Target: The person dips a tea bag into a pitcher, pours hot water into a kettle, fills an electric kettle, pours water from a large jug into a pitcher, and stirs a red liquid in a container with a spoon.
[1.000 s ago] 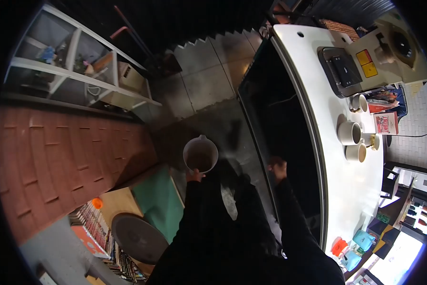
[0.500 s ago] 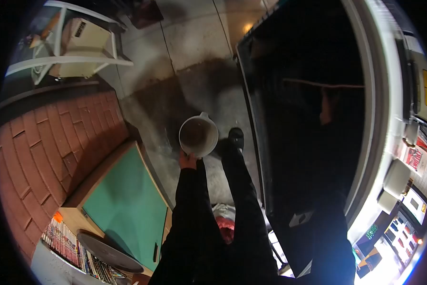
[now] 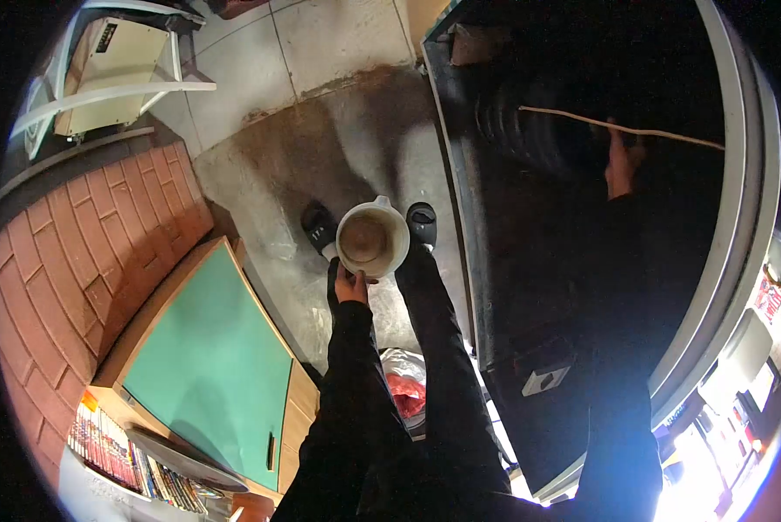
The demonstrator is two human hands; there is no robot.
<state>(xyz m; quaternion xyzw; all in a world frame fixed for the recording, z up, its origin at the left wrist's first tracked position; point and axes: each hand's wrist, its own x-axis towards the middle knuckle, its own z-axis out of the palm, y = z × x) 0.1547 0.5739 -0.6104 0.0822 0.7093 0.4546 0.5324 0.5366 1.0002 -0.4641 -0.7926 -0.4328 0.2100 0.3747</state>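
Note:
My left hand (image 3: 353,285) grips the near rim of a white round container (image 3: 373,239), held above the floor between my feet. Its inside looks brownish, and a small spout points away from me. On the right, my right hand (image 3: 618,165) reaches into the dark space under the white counter. It is at a thin light-coloured cord or stick (image 3: 669,135) that runs across that space. The fingers are partly in shadow, so whether they hold it is unclear. Beside the cord is a dim, round, ridged shape (image 3: 517,126).
A cabinet with a green door (image 3: 212,365) stands at the left by a red brick wall (image 3: 69,270). Books (image 3: 108,448) line its lower side. A white rack (image 3: 116,91) is at upper left. A bag with red contents (image 3: 405,391) lies between my legs. The counter edge (image 3: 756,200) curves at right.
My view has tilted down and closer to the under-counter space. My right hand has moved from beside the counter into that space, up by the cord. The container stays in my left hand.

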